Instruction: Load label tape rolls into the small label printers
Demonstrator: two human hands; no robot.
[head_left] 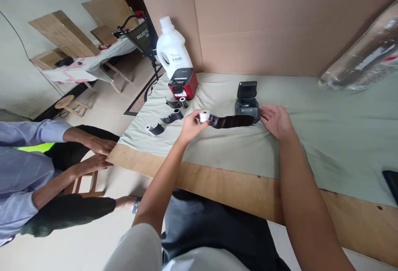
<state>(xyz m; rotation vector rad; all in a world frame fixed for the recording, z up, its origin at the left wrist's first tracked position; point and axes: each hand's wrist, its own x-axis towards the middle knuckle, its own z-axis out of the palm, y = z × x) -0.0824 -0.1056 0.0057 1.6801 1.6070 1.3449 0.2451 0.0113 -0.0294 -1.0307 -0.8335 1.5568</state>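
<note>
My left hand (193, 127) grips a small white-ended paper roll (204, 116) above the cloth. A black strip (231, 121) is unrolled from it to the right, and its far end reaches the front of a small dark grey printer (248, 108). The printer's lid (247, 89) stands up, hinged back. Against the printer's right side is my right hand (276, 121), fingers stretched out and holding nothing; whether they press on the casing I cannot tell. More black rolls with loose ends (173, 116) lie to the left.
A red and black printer (183, 83) stands before a white jug (174, 49) at the back left. Cardboard (264, 26) rises behind the table, with a plastic-wrapped bundle (363, 51) at right. A seated person's hands (99, 153) rest at the left table corner.
</note>
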